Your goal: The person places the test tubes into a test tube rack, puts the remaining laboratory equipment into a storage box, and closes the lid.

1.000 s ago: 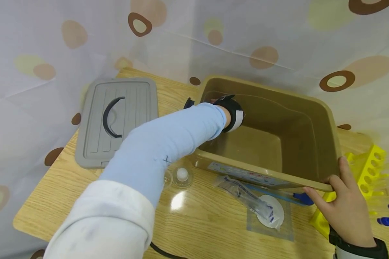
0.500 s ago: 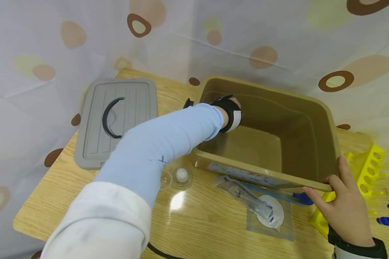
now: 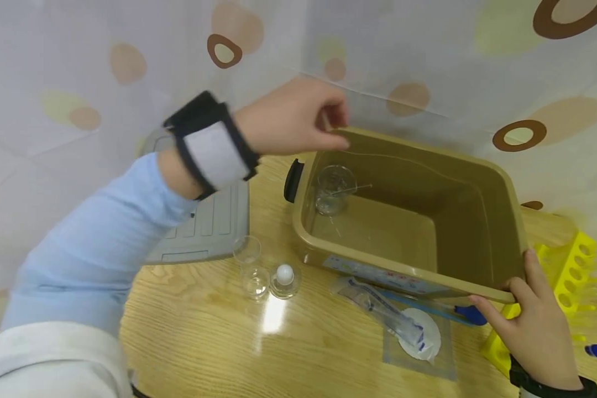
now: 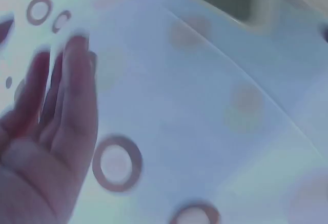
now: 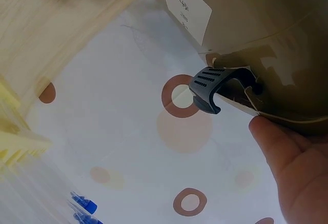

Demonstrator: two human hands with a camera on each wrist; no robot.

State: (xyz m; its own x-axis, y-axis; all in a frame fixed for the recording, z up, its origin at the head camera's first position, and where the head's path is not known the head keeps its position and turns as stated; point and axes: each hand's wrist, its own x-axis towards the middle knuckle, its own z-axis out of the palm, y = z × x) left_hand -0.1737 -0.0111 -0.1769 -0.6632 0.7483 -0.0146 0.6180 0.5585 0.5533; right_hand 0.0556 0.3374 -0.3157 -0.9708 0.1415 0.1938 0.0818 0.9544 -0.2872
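Note:
My left hand (image 3: 296, 116) is in the air over the back left rim of the brown storage bin (image 3: 408, 271), its fingers loosely bent and holding nothing. In the left wrist view the same hand (image 4: 56, 126) shows against the patterned cloth. Clear glassware (image 3: 335, 182), apparently cups or beakers, sits in the bin's left end with a thin clear rod (image 3: 355, 189) slanting from it. At the bin's front right corner my right hand (image 3: 534, 320) grips the rim, thumb and fingers over the edge. A black clip handle (image 5: 210, 85) shows beside it in the right wrist view.
A grey lid (image 3: 214, 226) lies left of the bin. Clear dishes (image 3: 249, 250) and a white ball (image 3: 284, 274) on glass stand in front. A packaged syringe (image 3: 388, 315) lies near a white disc (image 3: 420, 331). A yellow tube rack (image 3: 572, 271) stands at right.
My left hand has come out of the bin, rising and moving left. The glassware and rod inside the bin are now visible. My right hand keeps its hold on the rim.

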